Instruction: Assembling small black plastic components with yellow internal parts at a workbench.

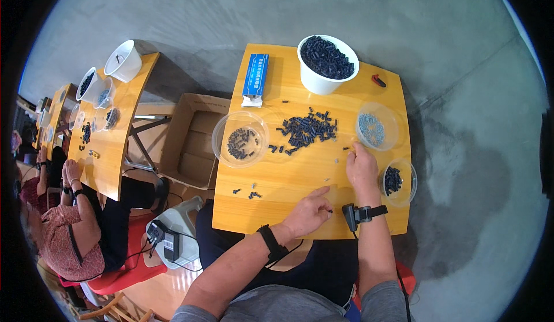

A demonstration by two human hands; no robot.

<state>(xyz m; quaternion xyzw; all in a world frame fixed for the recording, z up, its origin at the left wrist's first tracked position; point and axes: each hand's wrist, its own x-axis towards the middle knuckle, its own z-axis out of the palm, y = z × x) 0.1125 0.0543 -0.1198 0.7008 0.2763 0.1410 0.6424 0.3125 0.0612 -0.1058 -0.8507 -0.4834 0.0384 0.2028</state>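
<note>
My left hand (pixel 309 214) is over the table's near edge, its fingers pinching a small black plastic piece (pixel 329 210). My right hand (pixel 362 167) is closed at the fingertips, just below a clear tub (pixel 392 120) of small light-blue parts (pixel 371 130). A tiny dark piece (pixel 345 148) shows beside those fingertips; whether they grip it I cannot tell. Ahead of both hands spreads a loose pile of black plastic pieces (pixel 311 129). By my right wrist stands another clear tub (pixel 412 184) with black pieces. A few pieces (pixel 254 195) lie left of my left hand.
A clear round tub (pixel 217 131) with black pieces stands left of the pile. At the back are a blue box (pixel 257 74), a white bucket (pixel 317 83) full of black pieces, and a red-and-black tool (pixel 378 81). People (pixel 75 235) sit at tables on the left.
</note>
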